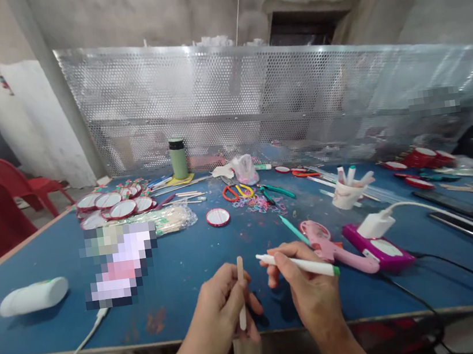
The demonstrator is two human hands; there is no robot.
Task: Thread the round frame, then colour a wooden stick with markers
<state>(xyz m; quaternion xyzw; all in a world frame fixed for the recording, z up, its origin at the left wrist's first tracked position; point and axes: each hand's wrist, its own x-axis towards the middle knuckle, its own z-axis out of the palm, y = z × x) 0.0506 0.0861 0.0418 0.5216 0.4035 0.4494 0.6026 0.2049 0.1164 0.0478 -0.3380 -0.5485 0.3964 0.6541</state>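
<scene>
Near the table's front edge, my left hand (225, 301) pinches a flat wooden craft stick (241, 292), which stands nearly upright. My right hand (309, 286) is closed around a white marker (304, 262) with a green end; its tip points left toward the stick without touching it. Beyond my hands lies a round white disc with a red rim (218, 217). To the right of my right hand is a pink glue gun (331, 249), with a teal pen-like stick (294, 229) beside it.
Red-rimmed discs (109, 200) are heaped at the back left, near bagged sticks (176, 217). A phone (123, 264) and a white bottle (33, 296) lie left. Scissors (237, 192), a cup of markers (347, 192) and a purple power strip (379, 246) with cables are beyond and right. A green flask (179, 160) stands behind.
</scene>
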